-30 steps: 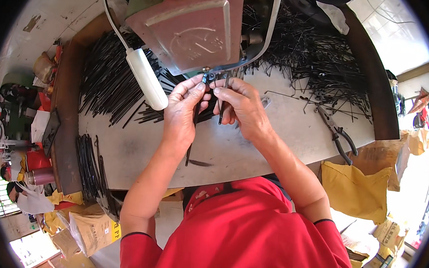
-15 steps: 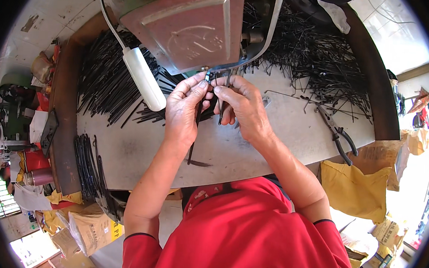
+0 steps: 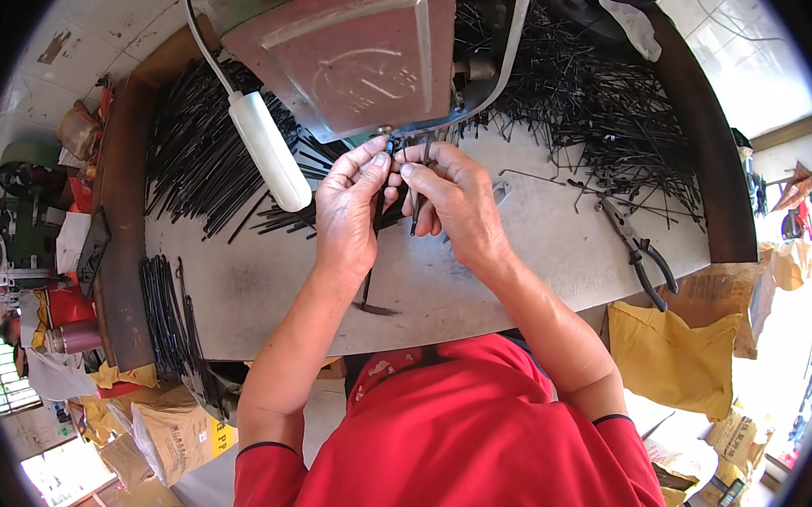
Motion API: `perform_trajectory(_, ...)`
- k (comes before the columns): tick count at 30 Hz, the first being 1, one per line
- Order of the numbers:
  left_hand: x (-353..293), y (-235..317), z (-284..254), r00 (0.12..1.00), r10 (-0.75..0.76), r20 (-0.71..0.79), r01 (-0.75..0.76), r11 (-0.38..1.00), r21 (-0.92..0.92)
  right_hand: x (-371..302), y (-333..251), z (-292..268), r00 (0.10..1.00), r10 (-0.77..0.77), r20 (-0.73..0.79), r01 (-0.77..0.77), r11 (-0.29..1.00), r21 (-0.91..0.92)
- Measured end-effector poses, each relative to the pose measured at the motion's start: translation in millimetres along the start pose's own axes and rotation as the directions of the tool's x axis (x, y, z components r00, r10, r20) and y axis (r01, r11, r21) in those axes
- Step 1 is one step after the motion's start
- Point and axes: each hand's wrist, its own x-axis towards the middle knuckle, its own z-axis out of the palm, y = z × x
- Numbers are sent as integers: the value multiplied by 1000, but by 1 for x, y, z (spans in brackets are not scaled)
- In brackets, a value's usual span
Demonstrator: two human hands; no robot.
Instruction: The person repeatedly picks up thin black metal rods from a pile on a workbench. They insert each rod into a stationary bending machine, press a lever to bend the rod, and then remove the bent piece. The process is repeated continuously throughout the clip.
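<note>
My left hand (image 3: 347,213) is closed, thumb against fingers, on a thin black rod (image 3: 369,274) that hangs down along the palm toward the table. At its fingertips sits a small dark piece with a bluish shine, too small to name. Close beside it, my right hand (image 3: 465,206) pinches a second slim dark rod-like piece (image 3: 415,219), roughly upright; its exact kind I cannot make out. Both sets of fingertips meet right under the lower edge of a reddish-brown machine head (image 3: 353,55), which hides whatever lies behind them.
Long black rods (image 3: 212,149) are heaped at left, and bent black rods (image 3: 601,107) at the back right. Black-handled pliers (image 3: 631,249) lie on the right of the metal table (image 3: 515,288). A white lamp-like bar (image 3: 271,152) hangs beside the machine. More rods (image 3: 165,313) lie front left.
Both hands keep their grips and stay under the machine head. The lower end of the left hand's rod has swung slightly right. The view has shifted a little.
</note>
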Motion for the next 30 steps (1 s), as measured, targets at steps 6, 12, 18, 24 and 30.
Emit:
perform_trajectory(6,-5,-5,8,999,29,-46,-31,999,-33,-2,-3,10,992,-96,-85,84,988,-130)
perform_trajectory(12,-4,-7,6,999,28,-26,-30,997,-74,-6,5,13,989,-94,-111,87,994,-68)
perform_trajectory(18,-4,-6,6,999,31,-36,-33,998,-48,-2,3,9,996,-52,-73,46,995,-86)
perform_trajectory(24,-5,-5,9,999,47,-27,-48,998,-33,0,3,5,993,-105,-54,96,984,-148)
perform_trajectory(30,-7,-8,10,998,39,-56,-43,997,-65,-1,2,4,994,-94,-48,89,991,-101)
